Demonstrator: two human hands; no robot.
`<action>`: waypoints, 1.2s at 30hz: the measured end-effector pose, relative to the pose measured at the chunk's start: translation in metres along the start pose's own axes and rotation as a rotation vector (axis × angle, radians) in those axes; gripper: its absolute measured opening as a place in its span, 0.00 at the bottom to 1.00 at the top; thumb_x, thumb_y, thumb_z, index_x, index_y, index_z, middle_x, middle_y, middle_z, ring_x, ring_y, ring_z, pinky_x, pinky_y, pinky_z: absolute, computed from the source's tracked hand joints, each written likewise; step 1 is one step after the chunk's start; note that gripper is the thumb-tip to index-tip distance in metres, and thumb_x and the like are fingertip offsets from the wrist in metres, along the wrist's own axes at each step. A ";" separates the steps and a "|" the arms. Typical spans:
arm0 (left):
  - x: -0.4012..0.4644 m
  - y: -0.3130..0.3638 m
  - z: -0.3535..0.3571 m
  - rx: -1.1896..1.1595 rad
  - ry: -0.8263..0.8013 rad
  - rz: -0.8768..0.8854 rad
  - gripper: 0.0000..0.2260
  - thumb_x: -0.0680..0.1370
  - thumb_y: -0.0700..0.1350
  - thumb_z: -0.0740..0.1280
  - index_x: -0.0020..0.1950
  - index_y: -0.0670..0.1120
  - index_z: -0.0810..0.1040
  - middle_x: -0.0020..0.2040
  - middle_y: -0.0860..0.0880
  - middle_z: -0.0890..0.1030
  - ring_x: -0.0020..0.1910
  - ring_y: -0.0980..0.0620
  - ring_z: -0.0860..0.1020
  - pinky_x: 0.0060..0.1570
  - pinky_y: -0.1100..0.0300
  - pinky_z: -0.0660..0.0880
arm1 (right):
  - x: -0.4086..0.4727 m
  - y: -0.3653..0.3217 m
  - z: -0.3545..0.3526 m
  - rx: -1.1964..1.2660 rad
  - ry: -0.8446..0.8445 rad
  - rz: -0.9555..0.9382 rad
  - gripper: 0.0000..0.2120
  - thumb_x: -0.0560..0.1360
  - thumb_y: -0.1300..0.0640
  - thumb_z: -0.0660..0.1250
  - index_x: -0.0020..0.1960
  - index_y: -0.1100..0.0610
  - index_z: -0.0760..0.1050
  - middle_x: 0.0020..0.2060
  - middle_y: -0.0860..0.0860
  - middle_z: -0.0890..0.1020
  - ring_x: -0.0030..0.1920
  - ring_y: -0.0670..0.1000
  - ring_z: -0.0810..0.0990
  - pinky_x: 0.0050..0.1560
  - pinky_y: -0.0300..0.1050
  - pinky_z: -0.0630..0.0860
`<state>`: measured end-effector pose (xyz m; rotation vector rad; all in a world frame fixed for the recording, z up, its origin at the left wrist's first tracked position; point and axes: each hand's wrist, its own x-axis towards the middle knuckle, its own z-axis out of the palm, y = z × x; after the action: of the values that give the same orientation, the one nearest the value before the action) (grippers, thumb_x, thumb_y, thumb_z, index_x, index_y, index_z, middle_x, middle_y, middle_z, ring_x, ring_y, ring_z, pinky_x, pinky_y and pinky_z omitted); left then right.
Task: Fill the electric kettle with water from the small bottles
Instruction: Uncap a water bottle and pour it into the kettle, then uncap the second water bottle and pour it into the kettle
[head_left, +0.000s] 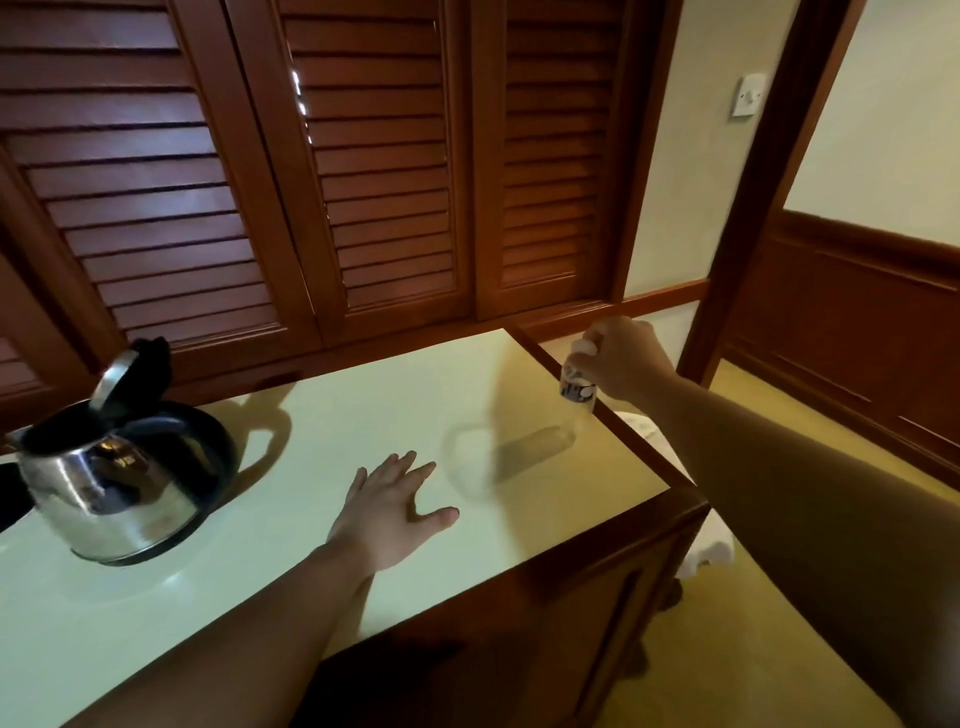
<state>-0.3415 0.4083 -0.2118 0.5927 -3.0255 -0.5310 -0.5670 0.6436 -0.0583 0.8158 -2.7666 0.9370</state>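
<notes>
Bottle (575, 385), its label too blurred to read, gripped by right hand (621, 358); left hand (392, 501) flat, fingers spread.

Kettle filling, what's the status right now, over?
Left hand open over table. Right hand grips small bottle by cap. Kettle lid up, path clear.

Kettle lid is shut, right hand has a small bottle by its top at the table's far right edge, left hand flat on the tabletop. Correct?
Not quite: the head view shows the kettle with its lid flipped open. The rest holds: the right hand grips the small bottle by its top at the tabletop's right edge, and the left hand lies flat.
</notes>
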 end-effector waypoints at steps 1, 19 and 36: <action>0.000 0.000 0.000 -0.002 0.004 -0.002 0.39 0.76 0.75 0.57 0.84 0.60 0.57 0.86 0.56 0.51 0.85 0.56 0.43 0.82 0.48 0.38 | 0.003 0.002 -0.001 -0.053 -0.026 0.021 0.06 0.78 0.54 0.73 0.47 0.56 0.80 0.41 0.49 0.81 0.43 0.49 0.82 0.38 0.40 0.76; -0.003 -0.007 -0.006 -0.215 0.041 -0.003 0.38 0.76 0.70 0.67 0.83 0.59 0.62 0.83 0.57 0.60 0.83 0.54 0.55 0.82 0.50 0.52 | -0.003 -0.003 0.007 -0.218 0.067 -0.084 0.32 0.76 0.40 0.73 0.74 0.52 0.69 0.73 0.51 0.73 0.74 0.58 0.68 0.70 0.59 0.71; -0.184 -0.169 -0.068 -0.243 0.342 -0.109 0.27 0.79 0.65 0.67 0.77 0.60 0.71 0.70 0.60 0.75 0.70 0.60 0.73 0.68 0.64 0.70 | -0.166 -0.193 0.195 -0.060 -0.427 -0.455 0.36 0.75 0.33 0.66 0.79 0.44 0.63 0.77 0.46 0.67 0.77 0.50 0.64 0.76 0.48 0.63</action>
<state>-0.1035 0.3070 -0.1942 0.7484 -2.5730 -0.7063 -0.3119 0.4756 -0.1559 1.7109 -2.7069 0.6476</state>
